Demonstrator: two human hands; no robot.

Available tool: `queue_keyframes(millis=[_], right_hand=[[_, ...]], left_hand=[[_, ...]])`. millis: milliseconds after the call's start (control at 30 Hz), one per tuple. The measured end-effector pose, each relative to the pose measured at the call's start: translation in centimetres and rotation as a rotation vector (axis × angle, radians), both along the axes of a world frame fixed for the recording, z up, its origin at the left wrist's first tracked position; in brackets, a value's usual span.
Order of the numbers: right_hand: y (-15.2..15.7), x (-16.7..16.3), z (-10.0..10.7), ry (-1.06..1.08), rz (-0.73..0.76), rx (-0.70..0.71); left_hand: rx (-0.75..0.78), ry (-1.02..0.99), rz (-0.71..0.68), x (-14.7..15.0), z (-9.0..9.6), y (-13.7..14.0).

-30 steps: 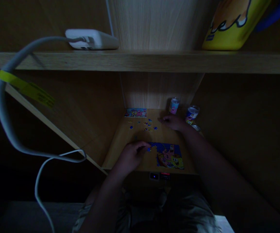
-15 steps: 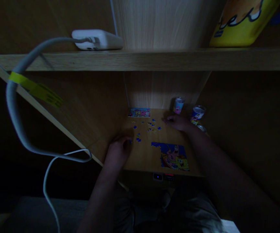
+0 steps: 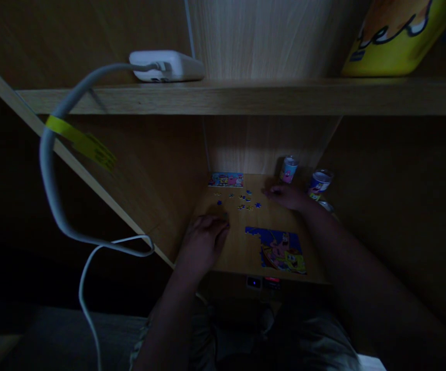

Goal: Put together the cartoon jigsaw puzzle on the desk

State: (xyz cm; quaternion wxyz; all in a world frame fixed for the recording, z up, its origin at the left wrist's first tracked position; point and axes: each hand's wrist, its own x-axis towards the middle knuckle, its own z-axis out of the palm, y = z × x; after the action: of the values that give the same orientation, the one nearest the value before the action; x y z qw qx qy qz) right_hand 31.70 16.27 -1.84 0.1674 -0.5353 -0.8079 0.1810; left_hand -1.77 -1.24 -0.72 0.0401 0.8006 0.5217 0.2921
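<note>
My left hand (image 3: 204,241) is low over the wooden desk, its thumb and fingers drawn together on a small jigsaw puzzle piece (image 3: 226,216) at the fingertips; the dim light blurs the grip. Loose puzzle pieces (image 3: 249,207) lie scattered between my hands. To the right is a partly joined jigsaw puzzle (image 3: 284,251) with cartoon figures on blue, its upper left edge stepped. My right hand (image 3: 284,197) rests on the desk beyond the puzzle, fingers curled in, with nothing visible in them. Just behind it stands a small picture-wrapped can (image 3: 288,170).
A cartoon picture card (image 3: 226,179) lies against the back panel. Another can (image 3: 319,181) stands by the right wall. Overhead, a shelf (image 3: 246,99) holds a white adapter (image 3: 168,67) and a yellow container (image 3: 389,51). A white cable (image 3: 50,190) hangs at left.
My left hand has moved right, onto the loose pieces nearest it, and covers part of them. My right hand stays in place. The whole view has shifted slightly.
</note>
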Motion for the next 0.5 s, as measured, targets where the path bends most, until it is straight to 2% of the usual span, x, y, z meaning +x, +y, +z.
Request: queue_keyframes(millis=[267,500], right_hand=[[-0.39,-0.20,0.41,-0.012,-0.014,-0.010],[-0.42,-0.33,0.45,-0.018,-0.014,0.016]], left_hand=[[-0.014,-0.013,-0.136,-0.21,0.17,-0.11],[-0.018,-0.031,0.002,0.05,0.11,-0.13]])
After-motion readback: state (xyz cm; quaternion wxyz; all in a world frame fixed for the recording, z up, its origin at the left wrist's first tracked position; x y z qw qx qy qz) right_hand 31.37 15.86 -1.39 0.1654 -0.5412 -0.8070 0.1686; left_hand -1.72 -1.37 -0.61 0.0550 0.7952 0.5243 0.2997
